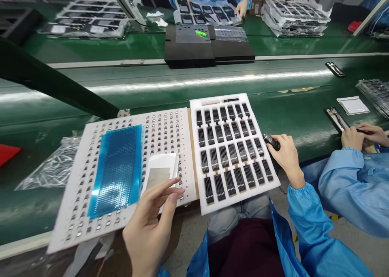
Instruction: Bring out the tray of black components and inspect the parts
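Observation:
My left hand [152,220] hovers over the near edge of a white board [187,147] set with rows of small metallic parts. Its fingers stretch out with the thumb apart, and nothing shows between them. Just beyond the fingertips are a white sheet with a grey patch [161,163] and a blue translucent perforated film [118,167], both lying on the board. My right hand [285,153] grips a small black part with metallic detail [272,142] beside the right edge of a white foam tray [212,208]. Slots in that tray hold rows of black ribbed parts [233,153].
A dark metal post [60,82] slants across the left, near a clear plastic bag [51,165]. To the right, a co-worker's hands [354,137] work by an open metallic housing [337,119]. Black boxes [190,52] stand across the green bench, before another person's hand [242,7].

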Demonstrator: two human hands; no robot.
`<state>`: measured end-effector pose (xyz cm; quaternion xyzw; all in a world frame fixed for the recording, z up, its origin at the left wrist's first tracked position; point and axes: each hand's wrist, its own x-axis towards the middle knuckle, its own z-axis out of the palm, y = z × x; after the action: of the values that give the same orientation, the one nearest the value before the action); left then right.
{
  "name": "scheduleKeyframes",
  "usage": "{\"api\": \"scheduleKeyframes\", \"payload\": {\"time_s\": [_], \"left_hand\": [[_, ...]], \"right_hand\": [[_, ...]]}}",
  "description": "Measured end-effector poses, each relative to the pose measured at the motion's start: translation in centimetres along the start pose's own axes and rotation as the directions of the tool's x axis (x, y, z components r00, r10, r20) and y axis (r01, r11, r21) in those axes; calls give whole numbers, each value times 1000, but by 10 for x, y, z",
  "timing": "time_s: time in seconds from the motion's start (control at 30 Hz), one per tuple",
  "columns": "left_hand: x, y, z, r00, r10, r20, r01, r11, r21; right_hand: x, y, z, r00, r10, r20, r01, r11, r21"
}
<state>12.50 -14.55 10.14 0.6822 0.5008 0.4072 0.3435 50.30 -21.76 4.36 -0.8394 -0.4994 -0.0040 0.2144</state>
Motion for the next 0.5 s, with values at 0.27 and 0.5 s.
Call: {"api": "scheduleKeyframes", "payload": {"time_s": [0.27,0.5], "left_hand": [[9,-1,-1,995,66,77,-64,998,-30],[25,-34,-64,937,218,-274,-111,928,356]], "right_hand": [[21,7,6,997,-80,1,80,994,-71],[12,3,-33,975,-179,-133,177,984,-25]]}}
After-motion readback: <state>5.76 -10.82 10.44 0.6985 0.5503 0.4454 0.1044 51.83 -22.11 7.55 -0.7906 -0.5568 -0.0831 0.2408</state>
